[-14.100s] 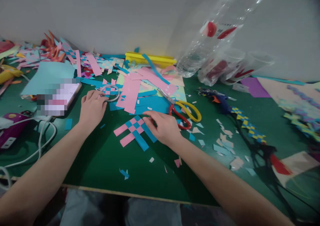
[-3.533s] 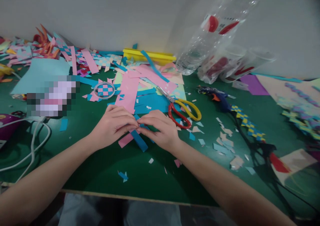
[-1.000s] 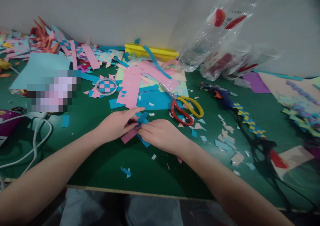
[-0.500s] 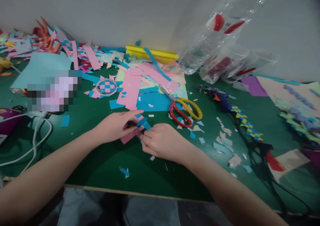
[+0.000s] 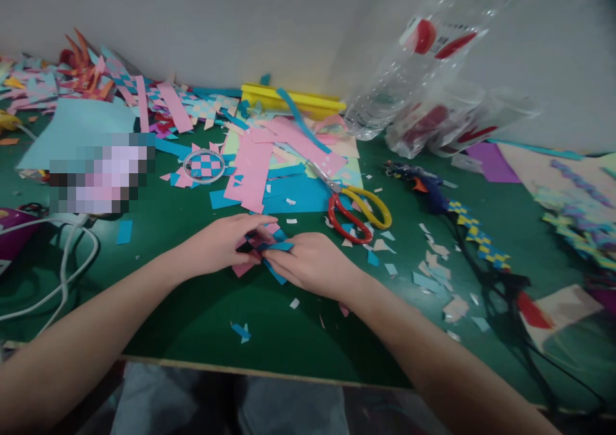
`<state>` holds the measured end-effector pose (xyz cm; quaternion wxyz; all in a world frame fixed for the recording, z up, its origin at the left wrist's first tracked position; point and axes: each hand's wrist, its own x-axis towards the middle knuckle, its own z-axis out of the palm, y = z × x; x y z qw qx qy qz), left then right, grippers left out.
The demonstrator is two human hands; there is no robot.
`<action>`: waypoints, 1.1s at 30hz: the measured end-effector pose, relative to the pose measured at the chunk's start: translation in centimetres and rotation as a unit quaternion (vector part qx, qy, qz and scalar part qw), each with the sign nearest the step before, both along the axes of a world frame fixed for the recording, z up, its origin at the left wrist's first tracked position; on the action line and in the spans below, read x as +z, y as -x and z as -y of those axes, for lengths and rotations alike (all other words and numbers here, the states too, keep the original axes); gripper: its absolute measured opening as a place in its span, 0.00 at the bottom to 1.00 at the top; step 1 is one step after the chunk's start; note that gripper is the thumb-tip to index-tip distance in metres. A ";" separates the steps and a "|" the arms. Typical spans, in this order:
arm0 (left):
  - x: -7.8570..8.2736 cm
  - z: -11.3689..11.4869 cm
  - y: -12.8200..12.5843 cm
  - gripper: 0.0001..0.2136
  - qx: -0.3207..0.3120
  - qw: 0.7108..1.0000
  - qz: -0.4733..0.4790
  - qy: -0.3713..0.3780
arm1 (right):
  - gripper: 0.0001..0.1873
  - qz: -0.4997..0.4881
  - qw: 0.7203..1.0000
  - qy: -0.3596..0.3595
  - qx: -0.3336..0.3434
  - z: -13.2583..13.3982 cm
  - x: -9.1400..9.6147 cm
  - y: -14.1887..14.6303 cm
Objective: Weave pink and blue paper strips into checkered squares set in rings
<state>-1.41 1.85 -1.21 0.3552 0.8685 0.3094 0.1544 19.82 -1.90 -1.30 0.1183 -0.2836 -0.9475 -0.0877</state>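
Note:
A small weave of pink and blue paper strips [image 5: 264,247] lies on the green table [image 5: 202,307] in front of me, mostly hidden under both hands. My left hand [image 5: 222,244] rests on its left side with fingers pressed down on the strips. My right hand [image 5: 312,263] pinches a blue strip [image 5: 278,246] at the weave's right side, fingers closed.
Red and yellow scissors [image 5: 353,212] lie just right of my hands. A ring over a woven patch [image 5: 205,165], loose pink and blue sheets [image 5: 269,165], a blue glue gun [image 5: 423,181], plastic bottles [image 5: 414,69] and white cables [image 5: 62,255] surround the spot. Paper scraps [image 5: 433,262] litter the right.
My right hand has shifted slightly up and now pulls a blue strip across the weave; my left hand stays pressed on the weave. Earlier the weave lay uncovered.

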 end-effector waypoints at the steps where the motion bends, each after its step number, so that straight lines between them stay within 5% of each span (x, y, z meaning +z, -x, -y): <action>1: 0.0 0.1 0.0 0.31 0.002 1.000 -0.002 -0.006 | 0.15 0.001 1.000 0.010 -0.006 0.0 0.0 0.0; 10: 0.1 1.6 -1.1 0.29 0.071 0.997 -0.017 -0.007 | 0.12 -0.066 0.974 0.208 -0.060 -0.5 0.5 -0.1; 16: -0.1 2.4 -2.1 0.31 0.077 0.993 -0.019 -0.091 | 0.09 -0.031 0.986 0.161 -0.020 -1.1 0.7 -0.4; 22: -0.2 2.7 -2.4 0.34 0.071 0.990 -0.059 -0.109 | 0.05 0.062 0.992 0.106 0.019 -1.6 1.6 0.0; 33: -0.8 2.6 -2.6 0.40 0.082 0.990 -0.049 -0.105 | 0.05 0.083 0.991 0.083 0.058 -1.8 2.2 0.6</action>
